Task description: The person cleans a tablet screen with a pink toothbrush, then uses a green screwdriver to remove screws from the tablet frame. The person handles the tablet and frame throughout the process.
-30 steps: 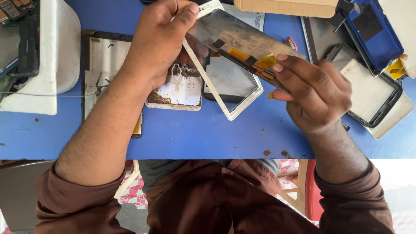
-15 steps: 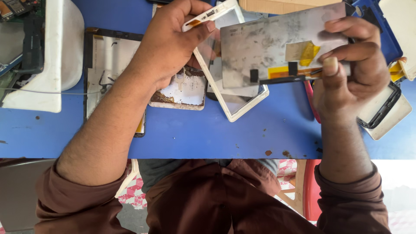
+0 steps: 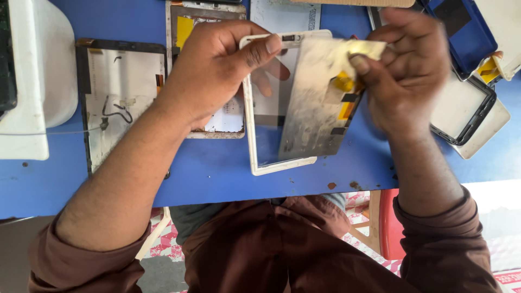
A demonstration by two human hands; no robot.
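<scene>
My left hand (image 3: 217, 70) grips the top left corner of a white tablet frame (image 3: 258, 157), thumb pressed along its upper edge. My right hand (image 3: 412, 70) pinches the top of a grey metal display panel (image 3: 315, 108) with yellow tape patches and a black flex strip. The panel hangs tilted over the right half of the white frame and partly hides it. Both parts are above the blue table (image 3: 217, 173).
A dark tablet back with loose wires (image 3: 116, 97) lies at the left beside a white plastic tub (image 3: 38, 103). Another opened tablet (image 3: 228, 122) lies under my left hand. Black and white frames (image 3: 467, 114) and a blue case (image 3: 461, 32) sit at the right.
The view drew closer. My right hand swung the grey panel from flat and lengthwise down to hanging over the white frame. My left hand shifted its grip onto the frame's top corner.
</scene>
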